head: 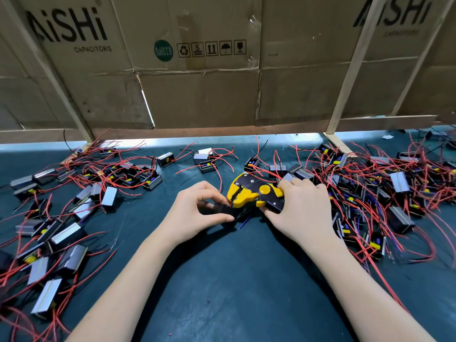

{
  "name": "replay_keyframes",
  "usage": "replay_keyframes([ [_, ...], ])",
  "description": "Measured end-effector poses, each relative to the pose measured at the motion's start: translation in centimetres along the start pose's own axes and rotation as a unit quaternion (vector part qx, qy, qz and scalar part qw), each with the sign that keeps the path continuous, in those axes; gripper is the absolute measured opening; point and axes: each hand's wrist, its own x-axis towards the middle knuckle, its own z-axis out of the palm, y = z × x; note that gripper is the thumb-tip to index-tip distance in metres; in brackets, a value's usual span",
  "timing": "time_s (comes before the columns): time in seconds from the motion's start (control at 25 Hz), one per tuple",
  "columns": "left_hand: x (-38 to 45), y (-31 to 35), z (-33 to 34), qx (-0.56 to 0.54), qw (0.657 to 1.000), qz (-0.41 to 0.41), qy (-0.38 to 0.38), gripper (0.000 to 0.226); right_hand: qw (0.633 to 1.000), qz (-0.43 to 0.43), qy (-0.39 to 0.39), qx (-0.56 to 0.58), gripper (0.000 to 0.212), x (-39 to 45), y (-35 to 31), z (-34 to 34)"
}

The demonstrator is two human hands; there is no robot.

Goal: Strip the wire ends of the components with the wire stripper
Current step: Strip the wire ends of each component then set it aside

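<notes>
- Dark teal matting (222, 280) covered the workbench, and flattened cardboard boxes (202, 70) printed "AiSHi CAPACITORS" stood as a wall along its far edge, braced by pale wooden battens (345, 95).
- At the middle of the mat, the right hand (303, 208) gripped the handles of a yellow-and-black wire stripper (254, 193), fingers curled over the top and thumb underneath.
- Its head pointed to the left, toward the other hand.
- The left hand (195, 211) held a small black component (222, 209) between curled fingers and thumb, just beside the stripper's head.
- A short red wire end (231, 205) ran from that component into the stripper's mouth; whether the blades had bitten on it could not be told.
- A thin blue lead (244, 222) stuck out on the mat below the tool.
- To the left lay a loose pile of components (61, 218), silver-cased and black blocks with red wires trailing over one another.
- To the right lay a denser pile of components (382, 198), tangled in red wires and reaching up to the right hand's knuckles.
- A few single units (204, 160) sat near the far edge, behind the tool.
</notes>
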Motion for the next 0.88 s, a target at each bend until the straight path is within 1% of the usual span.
replay_keyframes([
  [0.16,0.0,0.1,0.0,0.003,1.000,-0.008,0.002,0.021,0.999,-0.023,0.040,-0.005,0.046,-0.3,-0.3,-0.4],
  [0.28,-0.1,0.3,0.0,0.009,1.000,-0.011,0.002,0.022,0.999,-0.027,0.043,-0.010,0.047,-0.3,-0.3,-0.8],
  [0.48,-0.2,0.3,-0.2,0.013,1.000,-0.012,-0.003,0.022,1.000,-0.023,-0.001,-0.002,0.046,-0.2,-0.1,-0.7],
  [0.6,-0.1,0.3,-0.1,0.010,1.000,-0.008,-0.004,0.023,0.999,0.014,-0.036,0.016,0.046,0.1,0.3,-0.5],
  [0.68,0.0,0.2,-0.2,0.002,1.000,-0.008,0.000,0.023,0.999,0.029,-0.038,0.018,0.044,0.1,0.4,-0.5],
  [0.72,-0.1,0.2,-0.1,0.001,1.000,-0.006,0.000,0.023,0.999,0.023,-0.024,0.011,0.044,0.0,0.4,-0.5],
  [0.8,-0.1,0.2,-0.1,0.009,1.000,-0.001,-0.002,0.023,1.000,-0.017,0.020,-0.013,0.044,-0.1,0.4,-0.4],
  [0.84,-0.1,0.1,-0.1,0.012,1.000,-0.001,-0.006,0.023,0.998,-0.024,0.045,-0.020,0.045,-0.1,0.4,-0.4],
  [0.88,-0.1,0.1,-0.2,0.017,1.000,-0.002,-0.015,0.024,0.997,-0.014,0.069,-0.016,0.046,-0.1,0.7,-0.5],
])
